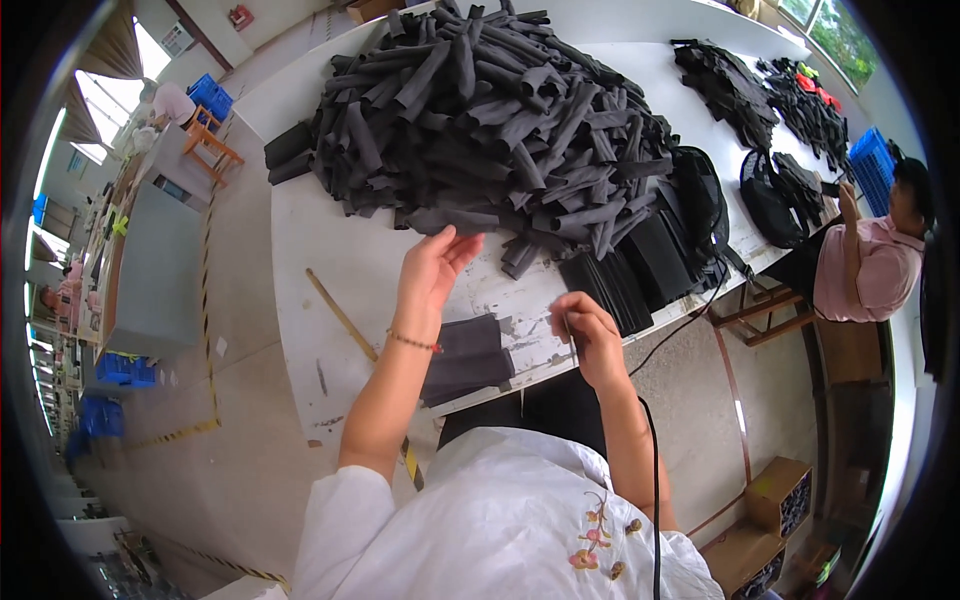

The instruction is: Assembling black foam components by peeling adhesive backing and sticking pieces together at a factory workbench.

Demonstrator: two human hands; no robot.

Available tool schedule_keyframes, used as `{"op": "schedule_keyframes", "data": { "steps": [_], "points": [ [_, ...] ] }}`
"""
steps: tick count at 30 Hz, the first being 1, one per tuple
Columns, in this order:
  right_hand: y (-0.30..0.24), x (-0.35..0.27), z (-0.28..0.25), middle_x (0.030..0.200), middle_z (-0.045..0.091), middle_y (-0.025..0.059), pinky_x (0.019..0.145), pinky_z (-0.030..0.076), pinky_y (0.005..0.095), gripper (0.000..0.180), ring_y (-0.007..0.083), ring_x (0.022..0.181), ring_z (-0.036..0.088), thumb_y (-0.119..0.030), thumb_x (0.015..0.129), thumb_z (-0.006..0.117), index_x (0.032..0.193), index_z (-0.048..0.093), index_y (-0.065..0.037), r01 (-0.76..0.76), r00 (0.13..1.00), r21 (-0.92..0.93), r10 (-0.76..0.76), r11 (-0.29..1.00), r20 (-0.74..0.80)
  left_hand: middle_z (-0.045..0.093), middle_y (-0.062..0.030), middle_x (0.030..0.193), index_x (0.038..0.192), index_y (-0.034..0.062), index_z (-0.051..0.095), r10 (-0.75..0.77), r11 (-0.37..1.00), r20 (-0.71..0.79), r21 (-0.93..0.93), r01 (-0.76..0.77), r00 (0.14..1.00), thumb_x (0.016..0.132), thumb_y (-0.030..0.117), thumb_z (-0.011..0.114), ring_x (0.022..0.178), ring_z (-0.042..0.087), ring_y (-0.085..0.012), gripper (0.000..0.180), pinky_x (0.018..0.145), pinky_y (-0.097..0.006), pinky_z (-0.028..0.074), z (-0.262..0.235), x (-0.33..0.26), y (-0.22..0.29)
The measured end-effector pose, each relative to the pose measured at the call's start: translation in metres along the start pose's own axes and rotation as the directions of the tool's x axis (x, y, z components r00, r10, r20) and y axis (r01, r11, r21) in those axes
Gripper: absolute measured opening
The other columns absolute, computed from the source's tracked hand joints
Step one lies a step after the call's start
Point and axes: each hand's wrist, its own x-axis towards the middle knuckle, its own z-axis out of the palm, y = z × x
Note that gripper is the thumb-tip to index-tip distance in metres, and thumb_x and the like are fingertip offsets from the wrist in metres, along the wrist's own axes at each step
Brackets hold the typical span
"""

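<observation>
Just beyond the open left grip (432, 268) — fabric pile (500, 120); right grip (585, 330) closed, empty.

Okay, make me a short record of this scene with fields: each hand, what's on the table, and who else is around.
left hand: open, reaching toward the big heap of black fabric strips, not gripping any
right hand: closed at the table edge; what it pinches is too small to tell
near the hands: small flat stack of dark pieces, wooden stick
surface: white table, worn and marked
other person: seated at the right, pink shirt
</observation>
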Motion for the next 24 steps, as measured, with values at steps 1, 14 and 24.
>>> {"op": "schedule_keyframes", "data": {
  "steps": [1,14,24],
  "points": [
    [-0.005,0.002,0.007,0.075,0.056,0.0034,0.062,0.036,0.0209,0.022,0.0107,0.067,0.050,-0.017,0.095,0.046,0.109,0.055,-0.002,0.019,0.996,-0.054,-0.015,0.998,0.083,0.065,-0.0210,0.106,0.108,-0.0086,0.058,0.018,0.999,0.037,0.034,-0.019,0.999,0.094,0.009,0.056,0.099,0.065,-0.0290,0.022,0.089,-0.037,0.056,0.004,-0.014,-0.001],
    [-0.003,0.008,0.044,0.072,0.064,0.0012,0.060,0.044,0.0197,0.022,0.0039,0.066,0.056,-0.008,0.088,0.071,0.103,0.056,-0.001,0.328,0.911,-0.372,-0.395,0.869,-0.121,0.069,-0.0139,0.100,0.110,-0.0045,0.060,-0.121,0.992,0.178,0.068,0.111,0.976,0.093,0.012,0.059,0.090,0.068,-0.0224,0.023,0.079,-0.030,0.054,0.023,-0.071,-0.040],
    [-0.011,-0.001,0.036,0.064,0.057,0.0004,0.054,0.041,0.0219,0.015,0.0037,0.060,0.048,-0.012,0.089,0.068,0.092,0.063,0.002,0.189,0.942,-0.607,-0.317,0.772,-0.111,0.068,-0.0103,0.096,0.101,0.0024,0.061,0.002,0.995,-0.049,0.099,0.003,0.999,0.090,0.018,0.067,0.086,0.067,-0.0182,0.020,0.071,-0.030,0.056,0.039,-0.066,-0.047]
  ]
}}
